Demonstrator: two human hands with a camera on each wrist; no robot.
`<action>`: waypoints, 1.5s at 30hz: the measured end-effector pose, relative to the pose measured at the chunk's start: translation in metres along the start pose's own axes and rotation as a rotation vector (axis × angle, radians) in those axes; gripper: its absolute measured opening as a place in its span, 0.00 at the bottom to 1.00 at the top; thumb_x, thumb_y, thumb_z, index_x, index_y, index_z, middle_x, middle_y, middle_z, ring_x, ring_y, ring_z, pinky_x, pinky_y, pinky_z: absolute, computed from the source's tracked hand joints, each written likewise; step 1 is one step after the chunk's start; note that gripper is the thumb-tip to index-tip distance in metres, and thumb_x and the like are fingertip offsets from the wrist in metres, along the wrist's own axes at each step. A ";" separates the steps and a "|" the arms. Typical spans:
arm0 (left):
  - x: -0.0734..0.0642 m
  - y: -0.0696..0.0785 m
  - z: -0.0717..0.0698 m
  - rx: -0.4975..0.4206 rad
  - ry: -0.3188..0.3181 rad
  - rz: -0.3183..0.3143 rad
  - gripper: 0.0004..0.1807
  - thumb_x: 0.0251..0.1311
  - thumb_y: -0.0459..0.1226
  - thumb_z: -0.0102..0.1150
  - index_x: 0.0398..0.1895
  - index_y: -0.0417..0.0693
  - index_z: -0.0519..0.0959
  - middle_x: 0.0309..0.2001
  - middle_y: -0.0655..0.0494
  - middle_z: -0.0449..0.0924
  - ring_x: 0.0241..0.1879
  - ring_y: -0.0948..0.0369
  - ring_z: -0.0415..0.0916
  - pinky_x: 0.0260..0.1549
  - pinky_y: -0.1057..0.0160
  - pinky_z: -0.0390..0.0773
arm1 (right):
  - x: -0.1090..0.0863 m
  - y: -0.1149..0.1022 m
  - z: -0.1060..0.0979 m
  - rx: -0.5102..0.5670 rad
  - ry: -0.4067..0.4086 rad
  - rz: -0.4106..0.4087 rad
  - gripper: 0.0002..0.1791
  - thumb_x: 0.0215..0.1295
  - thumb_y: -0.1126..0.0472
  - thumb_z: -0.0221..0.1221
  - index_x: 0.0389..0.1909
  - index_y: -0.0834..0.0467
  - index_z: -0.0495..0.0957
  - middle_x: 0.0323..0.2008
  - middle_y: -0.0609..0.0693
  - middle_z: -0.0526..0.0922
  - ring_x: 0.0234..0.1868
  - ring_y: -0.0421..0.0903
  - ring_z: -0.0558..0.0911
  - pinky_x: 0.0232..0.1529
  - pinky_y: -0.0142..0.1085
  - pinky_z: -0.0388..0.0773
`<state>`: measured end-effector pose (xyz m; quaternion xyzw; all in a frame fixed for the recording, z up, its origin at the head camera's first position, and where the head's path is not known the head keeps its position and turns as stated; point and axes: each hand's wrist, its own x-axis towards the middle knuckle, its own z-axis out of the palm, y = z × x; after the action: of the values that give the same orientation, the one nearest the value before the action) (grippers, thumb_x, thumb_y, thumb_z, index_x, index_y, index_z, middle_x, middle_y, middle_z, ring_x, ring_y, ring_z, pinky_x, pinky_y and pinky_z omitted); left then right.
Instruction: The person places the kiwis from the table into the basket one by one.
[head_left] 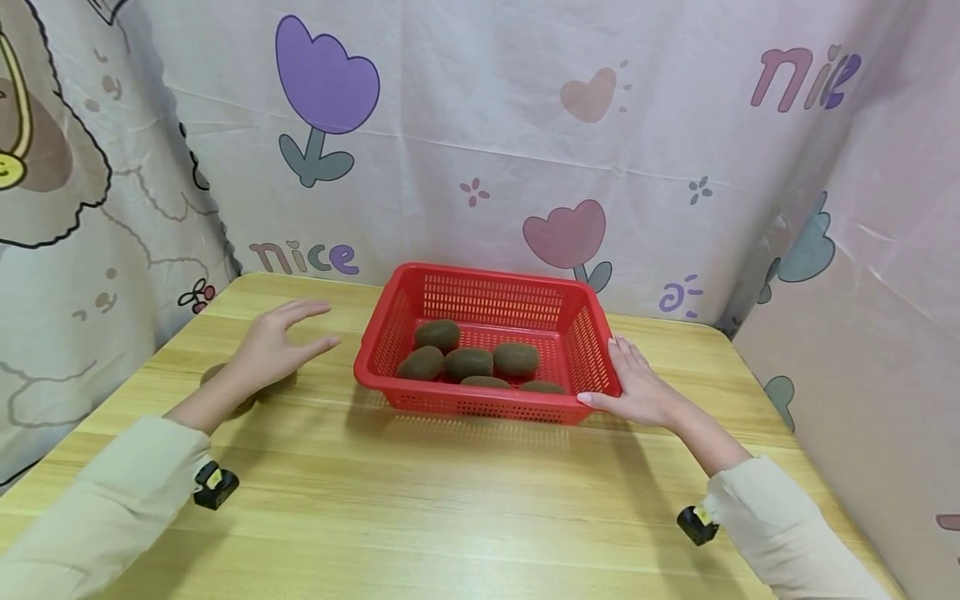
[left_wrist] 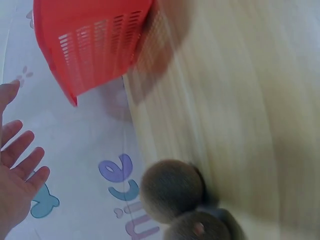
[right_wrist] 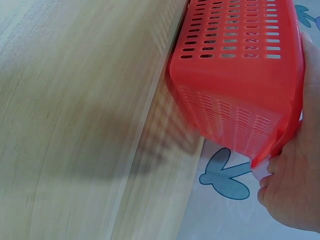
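Observation:
A red plastic basket [head_left: 480,400] with slotted walls stands on the table, several brown kiwifruit [head_left: 468,364] lying inside it. My right hand [head_left: 643,390] holds its near right corner, thumb over the front rim and fingers along the right side. In the right wrist view, the fingers [right_wrist: 267,181] bend in at the basket's rim. To the left of the basket, my left hand [head_left: 273,346] is in the air, thumb and fingers spread apart with nothing between them. More kiwifruit [left_wrist: 172,191] lie on the table near the left hand, partly hidden by the forearm in the head view.
The wooden table [head_left: 465,517] extends in front of the basket. Behind it and at both sides hangs a pale printed curtain [head_left: 450,125], close to the table's back edge. A small black device [head_left: 215,485] is on the left cuff, and another black device [head_left: 697,525] on the right.

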<state>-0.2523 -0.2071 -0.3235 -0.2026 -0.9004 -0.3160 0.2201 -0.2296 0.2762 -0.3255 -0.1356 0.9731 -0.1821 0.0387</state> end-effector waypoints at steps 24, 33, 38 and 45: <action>-0.047 -0.063 -0.024 0.067 0.004 -0.150 0.28 0.51 0.42 0.66 0.51 0.31 0.75 0.51 0.28 0.74 0.53 0.32 0.67 0.47 0.36 0.66 | 0.001 0.001 0.001 -0.001 -0.011 0.006 0.60 0.54 0.32 0.55 0.71 0.65 0.36 0.72 0.66 0.38 0.71 0.66 0.40 0.65 0.66 0.49; -0.058 -0.089 -0.033 0.069 -0.105 -0.243 0.30 0.54 0.46 0.63 0.53 0.30 0.73 0.54 0.26 0.70 0.56 0.31 0.62 0.51 0.34 0.61 | 0.001 0.002 0.001 -0.008 -0.009 0.005 0.60 0.54 0.32 0.54 0.71 0.67 0.36 0.72 0.66 0.37 0.71 0.66 0.40 0.65 0.65 0.48; -0.063 -0.098 -0.037 0.089 -0.136 -0.244 0.29 0.54 0.46 0.63 0.51 0.30 0.75 0.53 0.27 0.72 0.53 0.36 0.68 0.47 0.43 0.68 | 0.001 0.002 0.001 -0.004 -0.003 -0.001 0.60 0.54 0.33 0.55 0.71 0.67 0.37 0.72 0.67 0.38 0.71 0.66 0.40 0.66 0.65 0.48; -0.068 -0.104 -0.038 0.131 -0.207 -0.282 0.31 0.55 0.48 0.61 0.52 0.30 0.74 0.53 0.25 0.71 0.51 0.35 0.69 0.42 0.41 0.69 | 0.000 0.001 0.001 0.002 0.000 -0.009 0.59 0.54 0.34 0.55 0.71 0.67 0.36 0.72 0.67 0.38 0.71 0.66 0.40 0.66 0.65 0.47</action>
<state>-0.2385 -0.3220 -0.3826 -0.0910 -0.9564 -0.2617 0.0924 -0.2299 0.2765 -0.3264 -0.1398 0.9723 -0.1834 0.0379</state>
